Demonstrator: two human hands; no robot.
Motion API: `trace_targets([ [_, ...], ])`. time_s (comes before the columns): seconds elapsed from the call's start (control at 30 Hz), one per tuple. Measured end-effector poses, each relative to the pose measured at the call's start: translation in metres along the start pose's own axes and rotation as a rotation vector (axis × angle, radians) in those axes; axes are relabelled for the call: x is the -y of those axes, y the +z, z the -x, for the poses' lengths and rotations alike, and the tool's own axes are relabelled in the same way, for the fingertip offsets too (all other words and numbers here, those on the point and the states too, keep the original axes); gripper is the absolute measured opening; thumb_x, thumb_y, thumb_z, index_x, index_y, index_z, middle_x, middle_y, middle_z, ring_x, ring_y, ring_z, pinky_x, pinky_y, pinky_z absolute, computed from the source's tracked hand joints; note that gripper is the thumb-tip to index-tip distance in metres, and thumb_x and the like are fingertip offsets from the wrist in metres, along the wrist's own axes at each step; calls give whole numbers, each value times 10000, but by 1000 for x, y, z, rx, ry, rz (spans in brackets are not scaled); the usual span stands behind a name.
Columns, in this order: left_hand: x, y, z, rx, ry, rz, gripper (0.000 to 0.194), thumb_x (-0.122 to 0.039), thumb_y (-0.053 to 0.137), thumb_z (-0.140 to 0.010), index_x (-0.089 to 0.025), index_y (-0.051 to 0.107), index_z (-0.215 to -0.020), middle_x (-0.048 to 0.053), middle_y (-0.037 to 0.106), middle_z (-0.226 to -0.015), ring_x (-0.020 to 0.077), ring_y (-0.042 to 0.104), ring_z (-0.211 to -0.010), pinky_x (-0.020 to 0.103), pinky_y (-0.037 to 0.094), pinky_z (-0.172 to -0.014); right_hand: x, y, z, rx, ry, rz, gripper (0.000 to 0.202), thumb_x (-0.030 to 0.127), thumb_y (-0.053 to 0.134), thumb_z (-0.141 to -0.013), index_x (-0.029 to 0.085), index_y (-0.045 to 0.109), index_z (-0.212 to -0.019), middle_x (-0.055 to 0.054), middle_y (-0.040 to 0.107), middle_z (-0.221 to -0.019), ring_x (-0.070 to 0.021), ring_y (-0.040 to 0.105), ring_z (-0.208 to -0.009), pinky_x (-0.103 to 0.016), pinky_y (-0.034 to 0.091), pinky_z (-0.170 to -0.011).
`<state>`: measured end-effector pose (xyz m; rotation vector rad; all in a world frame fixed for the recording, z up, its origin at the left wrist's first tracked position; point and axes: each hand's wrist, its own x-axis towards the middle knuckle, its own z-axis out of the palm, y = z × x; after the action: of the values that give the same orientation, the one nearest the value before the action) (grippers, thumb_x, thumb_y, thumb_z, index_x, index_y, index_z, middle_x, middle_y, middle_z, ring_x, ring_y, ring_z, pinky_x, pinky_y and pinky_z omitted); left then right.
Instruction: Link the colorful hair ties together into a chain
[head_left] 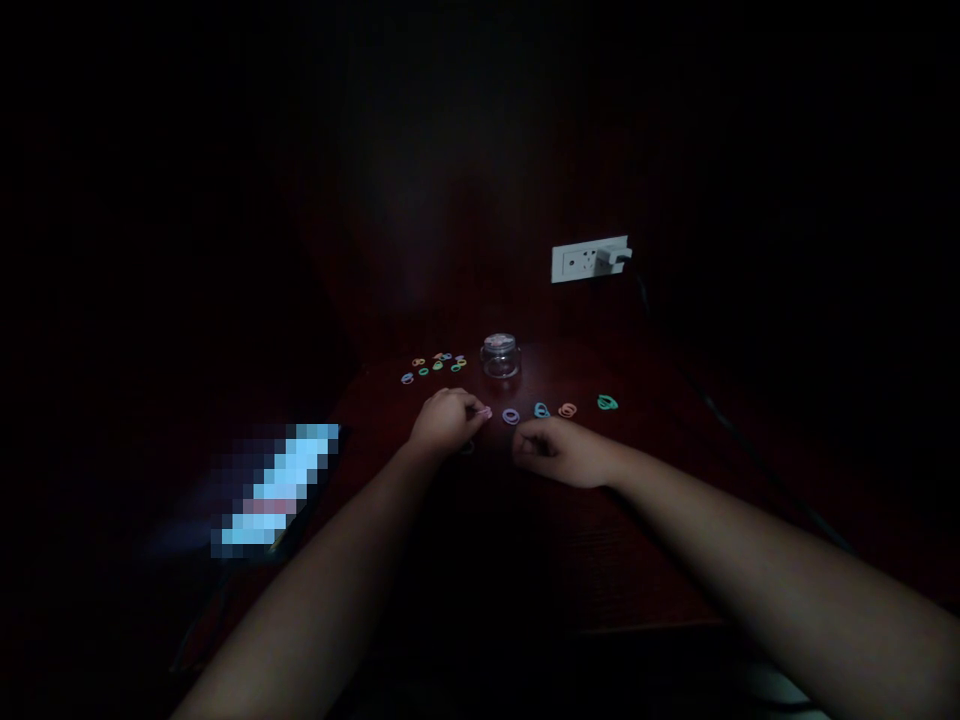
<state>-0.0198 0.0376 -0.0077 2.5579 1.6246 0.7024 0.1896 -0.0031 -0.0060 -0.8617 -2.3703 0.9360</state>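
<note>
My left hand [444, 418] is closed, thumb and fingertips pinched at a small pink hair tie [487, 412]. Fingers curled inward, my right hand [555, 450] rests low over the table; whatever it may hold is hidden. Just beyond the hands, a row of small hair ties runs rightward: purple [511, 416], blue [541, 410], orange [568, 410] and green [607, 403]. A pale ring [468, 448] shows faintly under my left wrist. Several mixed-colour hair ties [438, 366] lie scattered at the back left. Near them stands a clear lidded jar [501, 358].
The dark red table [600, 560] is dimly lit. A glowing, blurred-out screen [281, 485] is at its left edge. On the wall behind, a white socket panel [574, 262] holds a plugged-in adapter [615, 256]. A dark cable [724, 415] runs down the right side.
</note>
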Motion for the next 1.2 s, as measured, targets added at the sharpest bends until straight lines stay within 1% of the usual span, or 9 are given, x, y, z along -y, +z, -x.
trace_targets([
  [0.23,2,-1,2,-23,6,3,234,-417,569,-743,-225,683,-812,39,657,-864,182,573,-814,325,405,-825,0,0,0,-13,8,25,135,262,511,-781,139,567,-762,11,521,-618,-85,441,-547,-202,339,-507],
  [0.47,2,1,1,-11,18,0,232,-395,530,-782,-222,684,-784,38,662,-858,174,576,-806,308,415,-805,2,-1,1,2,11,15,122,250,505,-780,141,554,-753,12,516,-622,-86,442,-549,-203,337,-511],
  [0.6,2,2,2,-30,28,13,209,-381,549,-773,-221,683,-777,29,663,-845,171,575,-812,301,415,-808,3,-1,1,-4,11,16,125,253,504,-780,141,554,-753,11,514,-619,-89,442,-550,-208,339,-516],
  [0.73,-3,-3,2,-68,17,52,181,-338,546,-784,-212,676,-780,21,663,-837,160,578,-808,280,423,-790,3,-1,1,-13,24,-3,129,252,497,-782,140,557,-763,7,523,-621,-93,456,-552,-209,342,-513],
  [0.87,-16,-13,6,-134,19,144,198,-328,494,-823,-203,647,-827,11,660,-819,138,586,-757,246,436,-701,1,-1,0,-96,44,-3,125,256,508,-772,146,565,-781,2,541,-638,-97,468,-565,-216,358,-537],
  [0.97,-28,-19,10,-132,62,230,185,-310,475,-839,-203,624,-864,-5,661,-780,117,588,-701,223,435,-647,-4,-2,-2,-194,76,0,145,274,522,-763,153,569,-826,9,540,-640,-95,464,-557,-216,358,-534],
  [1.1,-42,-20,17,-148,163,334,146,-281,504,-827,-190,611,-865,-2,664,-804,106,592,-724,207,439,-669,-11,-3,-5,-327,109,12,201,314,531,-764,158,568,-886,13,531,-651,-93,460,-549,-211,348,-518],
  [1.2,-48,-18,20,-137,184,381,125,-267,519,-818,-183,606,-852,5,662,-798,108,599,-731,208,447,-674,-12,-3,-6,-332,90,2,206,342,513,-780,158,572,-850,17,511,-631,-89,439,-532,-204,328,-493],
])
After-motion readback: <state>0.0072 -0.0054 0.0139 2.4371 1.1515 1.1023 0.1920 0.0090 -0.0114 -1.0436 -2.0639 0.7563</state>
